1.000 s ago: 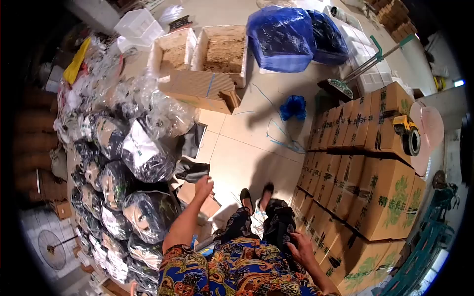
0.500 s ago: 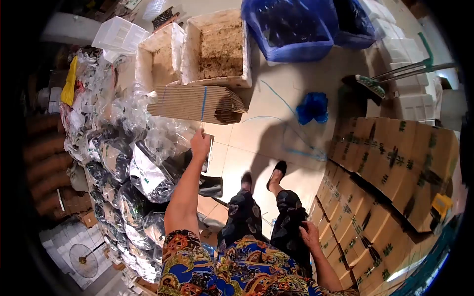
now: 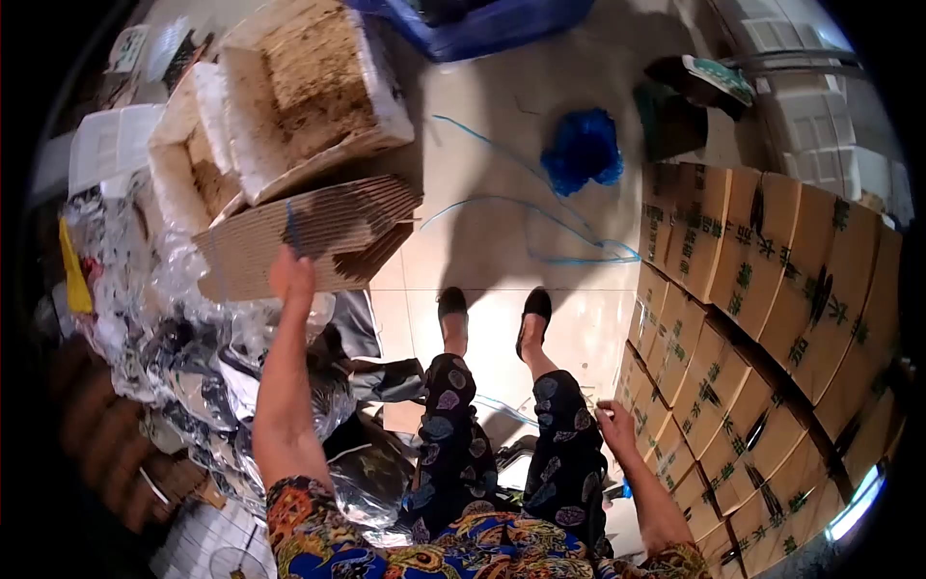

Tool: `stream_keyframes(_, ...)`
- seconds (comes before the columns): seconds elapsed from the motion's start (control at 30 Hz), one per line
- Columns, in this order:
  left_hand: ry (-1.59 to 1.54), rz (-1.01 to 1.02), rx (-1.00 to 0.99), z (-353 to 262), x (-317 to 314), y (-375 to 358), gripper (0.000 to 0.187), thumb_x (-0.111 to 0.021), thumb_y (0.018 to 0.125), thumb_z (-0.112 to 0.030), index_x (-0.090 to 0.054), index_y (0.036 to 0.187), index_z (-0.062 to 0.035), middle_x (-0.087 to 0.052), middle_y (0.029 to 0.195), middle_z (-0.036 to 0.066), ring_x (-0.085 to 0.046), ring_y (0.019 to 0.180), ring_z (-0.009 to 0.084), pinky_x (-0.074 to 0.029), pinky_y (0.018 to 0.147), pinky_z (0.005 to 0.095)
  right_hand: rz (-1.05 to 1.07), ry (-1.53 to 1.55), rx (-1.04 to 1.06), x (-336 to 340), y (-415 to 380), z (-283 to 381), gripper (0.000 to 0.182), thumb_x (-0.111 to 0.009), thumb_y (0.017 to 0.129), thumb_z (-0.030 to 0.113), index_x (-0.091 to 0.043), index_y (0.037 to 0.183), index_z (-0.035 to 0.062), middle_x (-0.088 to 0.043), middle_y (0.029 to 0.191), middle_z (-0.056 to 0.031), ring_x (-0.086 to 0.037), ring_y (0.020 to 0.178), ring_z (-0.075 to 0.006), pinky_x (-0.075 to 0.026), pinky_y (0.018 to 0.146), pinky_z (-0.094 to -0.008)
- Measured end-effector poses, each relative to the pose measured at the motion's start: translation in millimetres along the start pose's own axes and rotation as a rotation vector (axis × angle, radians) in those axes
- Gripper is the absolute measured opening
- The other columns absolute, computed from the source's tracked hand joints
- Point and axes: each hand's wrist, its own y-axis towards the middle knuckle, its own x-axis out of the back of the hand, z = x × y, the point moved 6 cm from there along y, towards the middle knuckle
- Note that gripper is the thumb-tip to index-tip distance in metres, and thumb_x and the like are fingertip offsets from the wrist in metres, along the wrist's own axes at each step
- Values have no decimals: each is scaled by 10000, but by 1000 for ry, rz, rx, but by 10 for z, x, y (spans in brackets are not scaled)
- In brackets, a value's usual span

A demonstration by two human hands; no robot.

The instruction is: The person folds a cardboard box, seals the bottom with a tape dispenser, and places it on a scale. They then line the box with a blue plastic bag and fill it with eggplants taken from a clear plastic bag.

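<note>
My left hand (image 3: 294, 275) is closed at the near side of a tied bundle of flattened cardboard (image 3: 357, 207), gripping the blue strap (image 3: 291, 222) that runs round it. The bundle hangs tilted, its corrugated edges facing up, close against the nearer foam box. My right hand (image 3: 617, 427) is beside my thigh, left of the stacked cartons, with its fingers curled. A small pale spot shows at its fingertips, too small to name.
Two dirty white foam boxes (image 3: 371, 125) stand beyond the bundle. Plastic-wrapped goods (image 3: 183, 362) pile up at left. Taped cartons (image 3: 743, 280) form a wall at right. A blue plastic bag (image 3: 582, 152) and loose blue strapping (image 3: 502, 199) lie on the floor; a broom (image 3: 719, 79) is farther right.
The bundle has shifted left in view and tilted, still in my left hand. My feet now stand side by side. My right hand has moved off my thigh with its fingers curled.
</note>
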Motion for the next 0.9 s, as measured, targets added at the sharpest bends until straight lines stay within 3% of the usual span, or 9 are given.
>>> stream_keyframes(0.13, -141, 123, 208, 306, -240, 146, 141, -600, 733, -166, -588, 807, -47, -657, 787, 142, -626, 719, 338, -486, 669, 416, -66, -104, 107, -34, 846, 240, 333, -652, 849, 235, -614, 1101, 20, -595, 1070, -194, -639, 849, -306, -527, 725, -371)
stream_keyframes(0.2, -540, 159, 275, 706, -468, 188, 137, -620, 770, -193, -571, 746, -68, -585, 688, 26, -523, 592, 108, -451, 535, 305, -176, -82, 245, 30, 1451, 551, 433, -680, 836, 228, -556, 1192, 13, -534, 1188, -213, -598, 961, -334, -525, 755, -360)
stream_keyframes(0.27, -853, 384, 335, 469, -283, 18, 122, -582, 838, -189, -539, 737, -136, -473, 700, -55, -452, 624, 50, -395, 538, 224, -237, -102, 301, 99, 2114, 884, 526, -693, 824, 216, -503, 1267, 4, -501, 1262, -238, -555, 1083, -356, -526, 775, -360)
stream_keyframes(0.4, -1019, 311, 323, 176, -74, -230, 42, -526, 789, -129, -536, 829, -117, -458, 763, -52, -407, 690, 57, -308, 606, 210, -422, 48, 277, 226, 3425, 1317, 792, -721, 775, 265, -329, 1411, 2, -428, 1347, -257, -436, 1232, -411, -362, 1047, -433)
stream_keyframes(0.57, -1183, 222, 302, 226, -124, -364, 100, -522, 922, -175, -522, 874, -88, -480, 864, -32, -443, 799, 78, -352, 732, 235, -608, 13, 289, 334, 4278, 1936, 933, -729, 765, 339, -212, 1476, 26, -367, 1430, -240, -371, 1314, -393, -302, 1091, -418)
stream_keyframes(0.7, -1303, 100, 335, 387, -163, -470, 157, -523, 966, -185, -499, 1048, -53, -499, 920, -8, -472, 883, 105, -377, 860, 261, -544, 162, 228, 85, 5088, 1582, 624, -711, 771, 323, -488, 1263, 12, -582, 1156, -236, -557, 1109, -361, -430, 953, -432)
stream_keyframes(0.77, -1295, 90, 329, 416, -201, -472, 194, -524, 977, -190, -501, 1101, -43, -510, 941, 1, -474, 886, 108, -383, 873, 262, -436, 41, 93, -166, 5399, 1251, 399, -682, 788, 299, -623, 1058, 12, -667, 949, -222, -640, 951, -362, -496, 832, -448)
stream_keyframes(0.83, -1240, 96, 325, 420, -168, -486, 201, -522, 984, -191, -511, 1115, -39, -518, 956, 7, -473, 888, 107, -385, 874, 262, -315, 332, -11, -477, 5041, 1297, 236, -610, 805, 240, -629, 805, 5, -663, 755, -213, -653, 774, -400, -507, 681, -479)
stream_keyframes(0.9, -1262, 53, 363, 395, -177, -476, 192, -515, 991, -203, -538, 1089, -40, -518, 935, -3, -464, 876, 100, -382, 863, 252, -248, -1, 140, -770, 4889, 980, 215, -565, 808, 202, -638, 854, 5, -666, 790, -212, -645, 805, -416, -503, 692, -486)
